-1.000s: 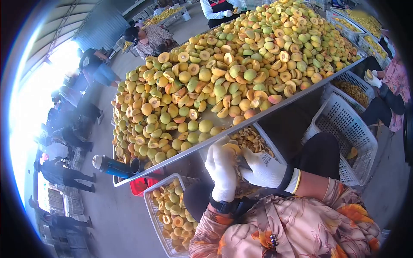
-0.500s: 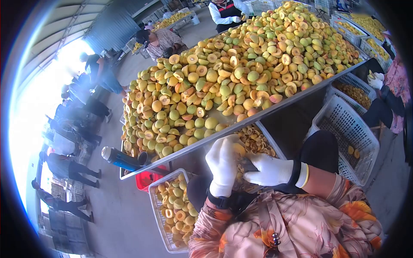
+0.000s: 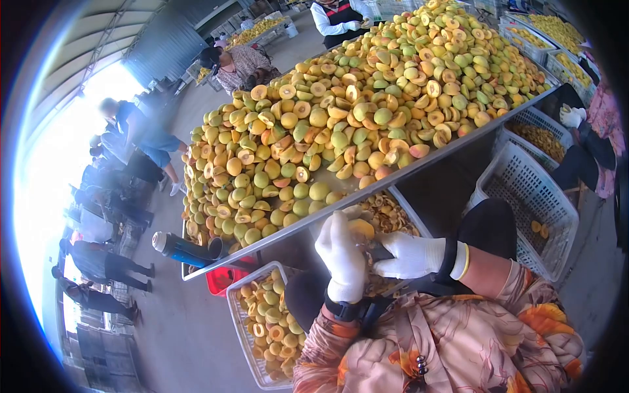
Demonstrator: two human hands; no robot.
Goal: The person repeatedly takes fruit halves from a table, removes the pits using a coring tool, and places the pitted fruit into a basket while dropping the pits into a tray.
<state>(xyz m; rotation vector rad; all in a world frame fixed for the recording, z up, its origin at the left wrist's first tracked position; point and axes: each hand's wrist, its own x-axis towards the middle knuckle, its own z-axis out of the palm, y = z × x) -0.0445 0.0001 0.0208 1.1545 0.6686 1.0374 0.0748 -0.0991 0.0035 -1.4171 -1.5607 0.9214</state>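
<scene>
My left hand point(image 3: 344, 257), in a white glove, is closed around a yellow-orange fruit piece point(image 3: 362, 229) just in front of the table's edge. Beside it my right hand point(image 3: 411, 255), also gloved, has its fingers curled together close to the fruit; a small dark object seems to be in it, too hidden to name. Below both hands, a crate point(image 3: 407, 208) holds brownish fruit scraps. Halved yellow and green fruit point(image 3: 308, 141) lie heaped on the metal-edged table point(image 3: 367, 191) beyond.
A crate of fruit halves point(image 3: 234, 308) stands at the lower left, near a red container point(image 3: 221, 280) and a blue flask point(image 3: 180, 249). On the right is a white crate point(image 3: 557, 229) with a few pieces. A co-worker's gloved hand point(image 3: 572, 116) shows at far right; other people stand around.
The view has shifted slightly. My hands stay close together around the fruit, with small finger movements. Compared with the earliest frame, more pieces show in the right-hand crate.
</scene>
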